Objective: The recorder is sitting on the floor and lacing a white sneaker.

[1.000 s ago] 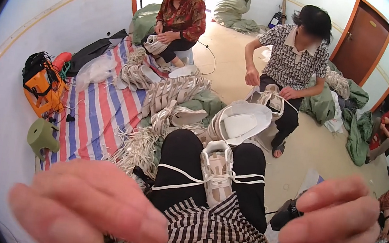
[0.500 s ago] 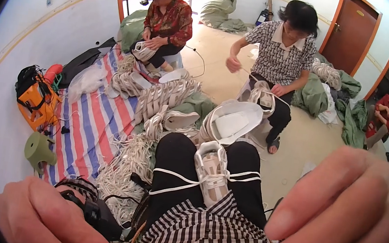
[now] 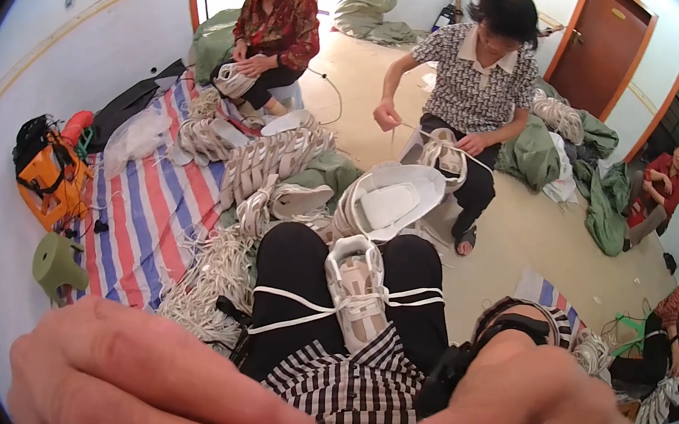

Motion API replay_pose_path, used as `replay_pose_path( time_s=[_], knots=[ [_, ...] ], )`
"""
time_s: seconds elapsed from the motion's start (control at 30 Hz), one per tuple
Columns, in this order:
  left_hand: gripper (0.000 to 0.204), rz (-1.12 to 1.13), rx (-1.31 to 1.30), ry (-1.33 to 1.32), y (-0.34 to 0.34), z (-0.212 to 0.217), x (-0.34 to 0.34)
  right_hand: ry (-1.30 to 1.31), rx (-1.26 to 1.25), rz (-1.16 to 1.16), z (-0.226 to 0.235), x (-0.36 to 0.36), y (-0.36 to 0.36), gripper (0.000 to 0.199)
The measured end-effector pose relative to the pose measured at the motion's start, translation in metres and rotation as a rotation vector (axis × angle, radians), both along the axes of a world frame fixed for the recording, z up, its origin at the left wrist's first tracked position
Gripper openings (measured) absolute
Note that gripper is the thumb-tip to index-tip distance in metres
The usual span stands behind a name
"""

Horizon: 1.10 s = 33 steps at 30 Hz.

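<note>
Very large and close, my left hand (image 3: 163,378) fills the lower left, its fingers bent and pressed together, pointing right. Opposite it, my right hand (image 3: 527,417) is curled in the same way, with a black strap at its wrist. The fingers almost meet at the lower edge; whatever they may hold is hidden. Beyond them, between my black-trousered thighs, rests a beige and white sneaker (image 3: 359,296), toe towards me. White shoelace (image 3: 293,302) crosses its front, and the two loose ends lie over my thighs. Neither hand touches the sneaker.
Ahead are stacked white shoes (image 3: 396,207) and a heap of laces (image 3: 214,281). A striped sheet (image 3: 142,212) bears an orange bag (image 3: 52,178); a green stool (image 3: 58,265) stands left. Two people (image 3: 480,85) (image 3: 273,32) handle shoes; others sit at right.
Both hands have moved inward, towards each other, and the right wrist has come into view. The view has shifted slightly right, showing another person there. The sneaker still rests between my thighs.
</note>
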<state>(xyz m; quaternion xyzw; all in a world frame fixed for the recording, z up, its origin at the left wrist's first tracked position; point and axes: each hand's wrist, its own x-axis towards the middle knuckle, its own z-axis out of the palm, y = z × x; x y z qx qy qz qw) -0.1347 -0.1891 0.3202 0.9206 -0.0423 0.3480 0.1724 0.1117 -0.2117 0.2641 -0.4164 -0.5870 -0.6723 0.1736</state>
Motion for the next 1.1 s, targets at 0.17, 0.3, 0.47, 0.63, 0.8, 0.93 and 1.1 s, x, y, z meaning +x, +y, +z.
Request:
replay_pose_path(
  time_s=[0.17,0.3,0.47,0.63,0.8,0.93,1.1],
  knots=[
    [0.022,0.058,0.053,-0.105,0.009,-0.009,0.015,-0.026,-0.143,0.197,0.001,-0.022,0.013,0.029],
    [0.02,0.133,0.037,-0.163,0.003,-0.017,0.015,-0.016,-0.315,0.384,0.009,-0.013,0.022,0.026],
    [0.018,0.238,0.066,-0.244,0.001,-0.023,0.019,-0.017,-0.481,0.628,0.004,0.003,0.003,0.023],
    [0.015,0.331,0.103,-0.341,0.003,-0.034,0.022,-0.035,-0.643,0.858,0.02,-0.022,0.04,0.02],
    [0.012,0.446,0.116,-0.44,0.006,-0.052,0.019,-0.051,-0.835,1.1,-0.001,0.001,0.013,0.017],
    [0.011,0.527,0.14,-0.524,0.016,-0.065,0.023,-0.069,-0.979,1.28,0.001,0.005,0.022,0.015],
    [0.009,0.675,0.063,-0.528,-0.01,-0.084,0.01,0.048,-1.227,1.57,0.005,0.006,0.042,0.013]
  ],
)
